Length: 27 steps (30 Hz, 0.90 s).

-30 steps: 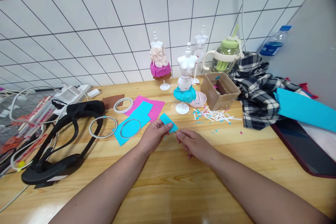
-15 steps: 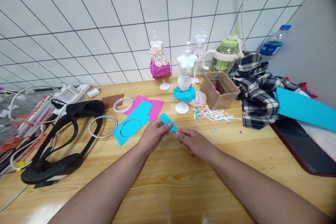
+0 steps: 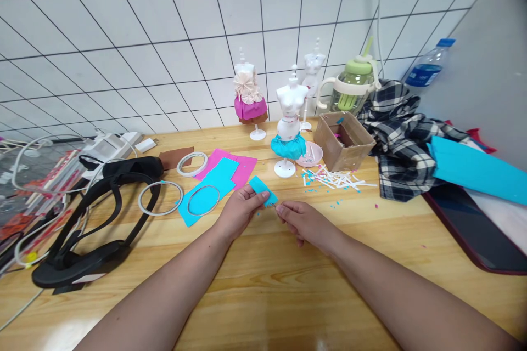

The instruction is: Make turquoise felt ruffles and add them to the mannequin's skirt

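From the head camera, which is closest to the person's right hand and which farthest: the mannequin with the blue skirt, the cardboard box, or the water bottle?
Measured from the right hand:
1. Mannequin with the blue skirt, just beyond the hand, mid-table.
2. Cardboard box, farther back and to the right.
3. Water bottle, far right, by the wall.

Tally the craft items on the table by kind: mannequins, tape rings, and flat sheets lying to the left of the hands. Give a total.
Mannequins: 3 (teal-skirted, pink-skirted, bare white)
Tape rings: 3 (one by the brown sheet, one on wood, one on the teal sheet)
Flat sheets: 3 (teal, pink, brown)
Total: 9
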### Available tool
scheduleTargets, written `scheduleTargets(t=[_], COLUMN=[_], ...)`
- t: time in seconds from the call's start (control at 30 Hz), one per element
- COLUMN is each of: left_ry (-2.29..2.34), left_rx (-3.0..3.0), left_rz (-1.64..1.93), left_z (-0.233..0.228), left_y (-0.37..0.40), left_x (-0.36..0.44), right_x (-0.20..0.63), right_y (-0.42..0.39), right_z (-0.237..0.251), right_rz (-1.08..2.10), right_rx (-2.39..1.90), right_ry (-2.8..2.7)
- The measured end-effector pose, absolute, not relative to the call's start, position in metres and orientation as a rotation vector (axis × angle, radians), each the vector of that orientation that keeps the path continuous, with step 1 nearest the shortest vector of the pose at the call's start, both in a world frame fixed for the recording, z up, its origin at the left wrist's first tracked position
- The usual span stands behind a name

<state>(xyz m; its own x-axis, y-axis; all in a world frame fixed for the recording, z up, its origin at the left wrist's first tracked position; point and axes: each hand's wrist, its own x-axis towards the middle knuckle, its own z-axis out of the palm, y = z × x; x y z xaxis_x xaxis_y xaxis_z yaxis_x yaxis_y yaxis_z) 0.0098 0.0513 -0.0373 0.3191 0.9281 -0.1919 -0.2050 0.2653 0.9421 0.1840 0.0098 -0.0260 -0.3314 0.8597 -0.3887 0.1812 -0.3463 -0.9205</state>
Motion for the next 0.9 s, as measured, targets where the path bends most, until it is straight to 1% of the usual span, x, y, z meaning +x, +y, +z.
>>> scheduleTargets(t=[0.9], left_ry=[0.924], left_rx=[1.051], left_rz=[0.885], left_z=[-0.0389], left_y=[0.0515], left_x=[0.0086], right_x=[0.1834], right_y=[0.0100], right_z=[-0.0314], right_rz=[1.719], right_rx=[-1.380], right_ry=[-1.410])
